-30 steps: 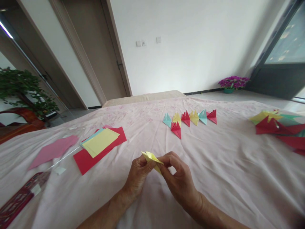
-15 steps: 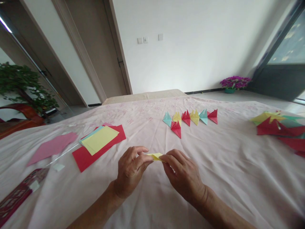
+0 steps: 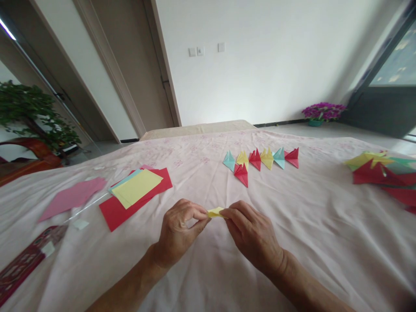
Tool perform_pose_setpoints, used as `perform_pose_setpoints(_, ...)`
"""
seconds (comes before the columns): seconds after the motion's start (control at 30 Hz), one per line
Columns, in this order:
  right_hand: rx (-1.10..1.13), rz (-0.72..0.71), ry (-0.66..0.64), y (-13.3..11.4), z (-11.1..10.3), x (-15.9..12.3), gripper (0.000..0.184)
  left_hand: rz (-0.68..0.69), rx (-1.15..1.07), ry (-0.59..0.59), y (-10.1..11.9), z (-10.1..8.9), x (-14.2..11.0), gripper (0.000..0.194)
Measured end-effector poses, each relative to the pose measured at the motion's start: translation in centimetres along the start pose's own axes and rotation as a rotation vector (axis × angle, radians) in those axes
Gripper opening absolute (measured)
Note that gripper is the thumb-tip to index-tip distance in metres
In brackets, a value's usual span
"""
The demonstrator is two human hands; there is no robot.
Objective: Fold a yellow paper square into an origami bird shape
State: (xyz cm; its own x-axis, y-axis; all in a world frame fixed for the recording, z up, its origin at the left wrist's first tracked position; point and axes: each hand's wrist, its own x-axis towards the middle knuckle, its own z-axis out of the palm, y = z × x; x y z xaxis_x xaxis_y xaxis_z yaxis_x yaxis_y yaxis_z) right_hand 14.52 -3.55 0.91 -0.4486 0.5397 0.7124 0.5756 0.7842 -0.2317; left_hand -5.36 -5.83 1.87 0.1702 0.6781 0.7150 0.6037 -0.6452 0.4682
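Observation:
A small piece of folded yellow paper [image 3: 215,212] is held between my two hands, just above the cloth near the middle. My left hand [image 3: 182,227] pinches its left end between thumb and fingertips, leaving a gap inside the curled fingers. At the other end, the fingertips of my right hand [image 3: 251,234] close over the paper and hide part of it. Beyond my hands stands a row of folded paper pieces in blue, yellow and red, with one red folded piece [image 3: 241,175] in front of the row.
Left of my hands lie a yellow sheet [image 3: 138,188] over red paper [image 3: 112,219], and pink paper [image 3: 73,195]. A dark red patterned packet [image 3: 26,264] rests at the lower left. Larger folded papers [image 3: 370,172] are piled at the far right of the wrinkled tablecloth [image 3: 195,182].
My left fingers have closed from a looser hold into a pinch on the yellow paper's left end. My right hand has shifted slightly to the right, still gripping.

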Motion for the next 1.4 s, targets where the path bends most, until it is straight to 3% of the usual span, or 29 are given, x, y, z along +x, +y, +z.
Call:
perform_pose_setpoints(0.27, 0.044, 0.015, -0.052, 0.1, -0.2, 0.0, 0.014, -0.159, -0.045, -0.015, 0.0, 0.1, -0.1, 0.019)
perform_pose_setpoints(0.5, 0.310, 0.180, -0.153, 0.4, -0.3, 0.4, 0.019, -0.163, -0.101, -0.040, 0.2, -0.1, -0.1, 0.019)
perform_pose_setpoints(0.73, 0.478, 0.170, -0.196, 0.5, -0.1, 0.5, 0.014, -0.181, -0.164, -0.055, 0.5, -0.1, -0.1, 0.020)
perform_pose_setpoints(1.03, 0.361, 0.109, -0.112, 0.1, 0.1, 0.3, 0.014, -0.399, -0.278, -0.076, 0.8, 0.2, -0.1, 0.016)
perform_pose_setpoints(1.4, 0.241, 0.031, 0.027, -0.2, -0.1, 0.4, 0.014, -0.587, -0.373, -0.021, 1.3, 0.7, 0.2, 0.033)
